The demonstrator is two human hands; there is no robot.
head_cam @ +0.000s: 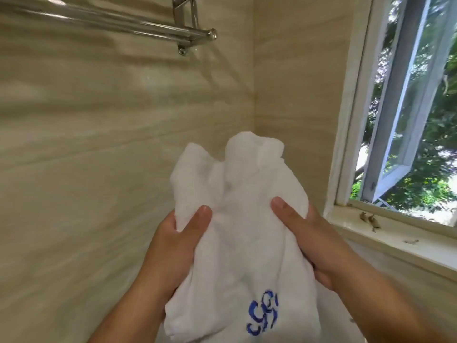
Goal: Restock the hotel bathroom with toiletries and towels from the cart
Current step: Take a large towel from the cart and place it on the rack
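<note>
1. Task item: a bunched white terry-cloth towel (237,219) with a blue stitched emblem (263,311) near its lower end. It hangs in mid-air in front of the person, below and right of the rail, touching neither the wall nor the rail.
2. Left hand (173,248): the thumb lies flat on the front of the cloth and the fingers are hidden behind it, pinching the towel's left side.
3. Right hand (314,238): a mirror grip, with the thumb on the front and the fingers wrapped behind the right side.
4. Reason for the hold (judgement): one grip per side lets the cloth be pulled out to width. The top stands in loose peaks, so it is not yet folded flat.
5. A polished chrome double-bar towel rail (138,28) is fixed high on the beige marble-look wall tiles (99,144), up and left of the towel.
6. Likely destination (judgement): the rail. The towel would have to go up and left. Soft cloth sags, so it needs an even fold to sit over a bar.
7. A white-framed casement window (408,120) stands open at right, with foliage outside. Small bits of debris lie on the white window sill (395,233).
8. Risk (judgement): a trailing hem could brush the sill and pick up dirt.
</note>
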